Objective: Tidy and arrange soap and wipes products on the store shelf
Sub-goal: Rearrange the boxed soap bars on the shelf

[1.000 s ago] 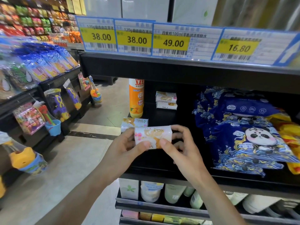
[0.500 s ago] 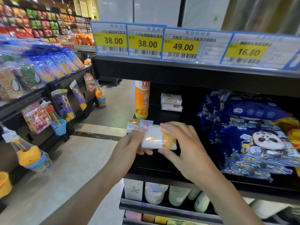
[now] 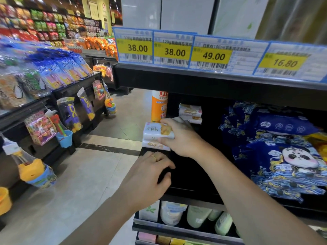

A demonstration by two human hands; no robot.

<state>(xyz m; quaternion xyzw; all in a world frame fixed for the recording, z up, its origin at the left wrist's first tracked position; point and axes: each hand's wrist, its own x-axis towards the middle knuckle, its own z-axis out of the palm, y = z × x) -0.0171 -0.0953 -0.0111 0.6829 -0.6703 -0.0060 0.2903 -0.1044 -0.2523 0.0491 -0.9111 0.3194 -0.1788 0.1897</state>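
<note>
My right hand [image 3: 180,138] grips a white and orange soap pack [image 3: 155,130] and holds it on top of another soap pack [image 3: 154,145] at the left end of the black shelf [image 3: 191,175]. My left hand [image 3: 150,175] rests on the shelf's front left corner, fingers spread, holding nothing. Two more soap packs [image 3: 190,113] are stacked farther back. Blue panda wipes packs [image 3: 286,156] fill the right side of the shelf.
An orange spray can [image 3: 159,106] stands at the shelf's back left. Price tags [image 3: 175,50] line the shelf above. Bottles [image 3: 196,215] sit on the shelf below. A toy and snack rack [image 3: 53,106] stands across the aisle on the left.
My right hand carried the soap pack forward and left onto the other pack. My left hand let go of it and dropped to the shelf edge.
</note>
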